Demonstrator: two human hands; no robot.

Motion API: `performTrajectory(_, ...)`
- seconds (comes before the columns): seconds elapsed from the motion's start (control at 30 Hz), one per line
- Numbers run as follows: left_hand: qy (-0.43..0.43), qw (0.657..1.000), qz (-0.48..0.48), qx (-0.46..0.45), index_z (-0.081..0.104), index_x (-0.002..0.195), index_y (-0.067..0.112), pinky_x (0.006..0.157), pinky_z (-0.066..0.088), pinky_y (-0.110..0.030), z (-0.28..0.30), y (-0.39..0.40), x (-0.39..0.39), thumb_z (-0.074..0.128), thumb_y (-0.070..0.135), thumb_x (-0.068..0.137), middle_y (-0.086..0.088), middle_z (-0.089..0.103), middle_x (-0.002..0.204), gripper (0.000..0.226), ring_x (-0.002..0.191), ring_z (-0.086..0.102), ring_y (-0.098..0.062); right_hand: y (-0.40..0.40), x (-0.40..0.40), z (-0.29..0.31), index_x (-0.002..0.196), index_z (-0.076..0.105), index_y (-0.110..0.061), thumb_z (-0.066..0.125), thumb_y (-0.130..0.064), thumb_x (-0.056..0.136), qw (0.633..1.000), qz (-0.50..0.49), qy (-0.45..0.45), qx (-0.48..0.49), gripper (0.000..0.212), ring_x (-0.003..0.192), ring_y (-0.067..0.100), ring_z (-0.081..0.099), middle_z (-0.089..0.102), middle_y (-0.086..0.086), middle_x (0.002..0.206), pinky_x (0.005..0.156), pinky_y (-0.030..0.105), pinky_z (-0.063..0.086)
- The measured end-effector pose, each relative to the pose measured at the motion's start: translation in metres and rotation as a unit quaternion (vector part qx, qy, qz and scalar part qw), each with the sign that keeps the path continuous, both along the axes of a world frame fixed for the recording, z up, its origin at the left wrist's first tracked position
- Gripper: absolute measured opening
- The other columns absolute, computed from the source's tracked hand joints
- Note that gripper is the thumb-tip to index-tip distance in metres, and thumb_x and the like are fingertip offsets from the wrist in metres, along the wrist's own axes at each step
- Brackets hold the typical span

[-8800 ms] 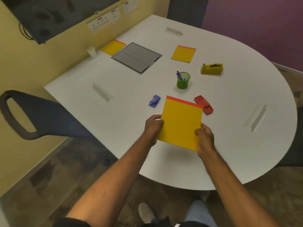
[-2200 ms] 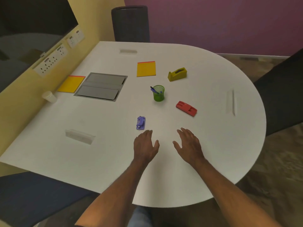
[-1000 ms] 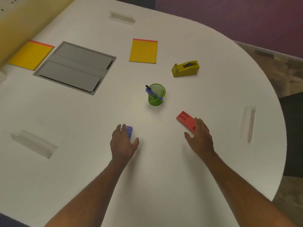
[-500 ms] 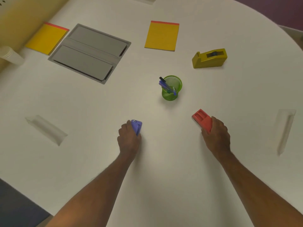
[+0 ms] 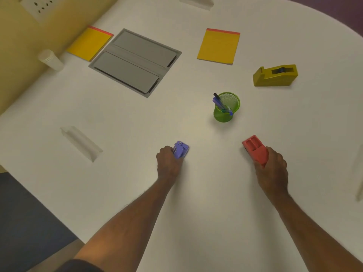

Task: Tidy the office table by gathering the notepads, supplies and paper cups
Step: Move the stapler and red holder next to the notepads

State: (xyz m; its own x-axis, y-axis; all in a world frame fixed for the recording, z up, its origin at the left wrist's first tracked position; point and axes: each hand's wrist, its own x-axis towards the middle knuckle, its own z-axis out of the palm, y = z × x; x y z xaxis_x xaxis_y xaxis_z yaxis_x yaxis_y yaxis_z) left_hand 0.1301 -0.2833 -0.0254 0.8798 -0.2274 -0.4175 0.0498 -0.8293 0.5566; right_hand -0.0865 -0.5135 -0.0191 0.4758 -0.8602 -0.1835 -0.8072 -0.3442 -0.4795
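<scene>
Left hand [image 5: 170, 165] has its fingers curled round the near end of the small purple stapler [image 5: 181, 149], far end poking out toward 12 o'clock. Right hand [image 5: 272, 169] grips the near end of the red stapler [image 5: 255, 149] the same way, nose aimed about 11 o'clock. Both look to be sitting on the white table [image 5: 196, 203], near the middle, well apart from each other.

Handling, my guess: both rigid plastic-and-metal, light, one-hand items, not fragile. Smooth shells could slip if pinched at the tip, so wrapping the body from the back end, as now, looks right. Hinged tops might flap if lifted by the top alone.

Green mesh pen cup [image 5: 225, 107] with pens stands at 12 o'clock between the two hands, tippy and light, best taken round the wall. Yellow tape dispenser [image 5: 275, 75] at 1 o'clock is probably the heaviest piece. Yellow notepad [image 5: 218, 47] at 12 lies flat and thin, would need an edge lifted. Second notepad [image 5: 89, 44] and paper cup [image 5: 50, 59] at 10 o'clock, against the wall side; cup crushes easily.

Room: wide bare surface between and in front of the hands, fine for sliding things together. Grey floor-box lid [image 5: 135, 61] at 11 sits flush. Curved table edge is near at 5 to 7 o'clock, so keep gathered items inward
</scene>
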Motion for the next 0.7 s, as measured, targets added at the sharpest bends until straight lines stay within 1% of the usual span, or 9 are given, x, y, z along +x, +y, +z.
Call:
performTrajectory(0.1,0.021,0.999,0.031,-0.029,0.048,0.082,0.015,0.06,0.041,-0.036,0.016,0.012,-0.005,0.065,0.023,0.079,-0.004,0.056,0.088,0.019,0.078,0.052,-0.027,0.029,0.008,0.008,0.142,0.047,-0.016,0.071,-0.022,0.089,1.0,0.006,-0.021,0.02,0.058,0.117,0.038,0.052,0.057,0.013,0.13,0.096,0.054,0.048)
performTrajectory(0.17,0.016,0.998,0.039,-0.04,0.048,0.083,0.015,0.06,0.041,-0.035,0.028,0.024,-0.004,0.067,0.023,0.079,-0.005,0.057,0.09,0.021,0.074,0.049,-0.023,0.051,0.017,0.014,0.141,0.048,-0.018,0.073,-0.024,0.088,0.999,0.014,-0.039,0.033,0.059,0.115,0.036,0.053,0.058,0.011,0.128,0.095,0.053,0.049)
performTrajectory(0.3,0.001,0.996,0.06,-0.066,0.051,0.087,0.012,0.064,0.044,-0.038,0.053,0.053,0.009,0.066,0.018,0.082,-0.006,0.056,0.093,0.018,0.075,0.048,-0.023,0.102,0.047,0.025,0.141,0.05,-0.016,0.077,-0.025,0.086,0.995,0.044,-0.07,0.054,0.063,0.113,0.035,0.056,0.061,0.011,0.125,0.095,0.05,0.051)
performTrajectory(0.4,-0.019,0.994,0.073,-0.082,0.05,0.086,0.014,0.066,0.045,-0.038,0.069,0.078,0.034,0.069,0.022,0.085,-0.005,0.056,0.092,0.021,0.076,0.048,-0.022,0.137,0.081,0.034,0.14,0.05,-0.016,0.079,-0.026,0.084,0.992,0.065,-0.08,0.072,0.064,0.114,0.033,0.056,0.062,0.009,0.126,0.095,0.049,0.051)
performTrajectory(0.5,-0.039,0.991,0.084,-0.097,0.048,0.083,0.017,0.065,0.043,-0.037,0.081,0.106,0.07,0.071,0.022,0.084,-0.002,0.053,0.088,0.024,0.075,0.047,-0.021,0.168,0.124,0.041,0.137,0.051,-0.018,0.08,-0.028,0.082,0.988,0.083,-0.103,0.078,0.063,0.113,0.03,0.057,0.063,0.005,0.125,0.093,0.048,0.052)
performTrajectory(0.57,-0.049,0.989,0.088,-0.104,0.048,0.084,0.017,0.067,0.045,-0.038,0.086,0.124,0.1,0.072,0.022,0.085,-0.001,0.052,0.088,0.024,0.075,0.048,-0.021,0.188,0.157,0.045,0.137,0.051,-0.02,0.08,-0.029,0.082,0.986,0.091,-0.112,0.08,0.063,0.112,0.028,0.057,0.063,0.003,0.125,0.092,0.046,0.052)
performTrajectory(0.7,-0.058,0.988,0.093,-0.112,0.051,0.088,0.015,0.076,0.049,-0.043,0.086,0.161,0.17,0.074,0.021,0.084,-0.005,0.057,0.093,0.024,0.084,0.055,-0.027,0.224,0.229,0.045,0.136,0.049,-0.024,0.08,-0.029,0.082,0.985,0.101,-0.122,0.071,0.062,0.11,0.026,0.056,0.062,0.0,0.124,0.091,0.046,0.052)
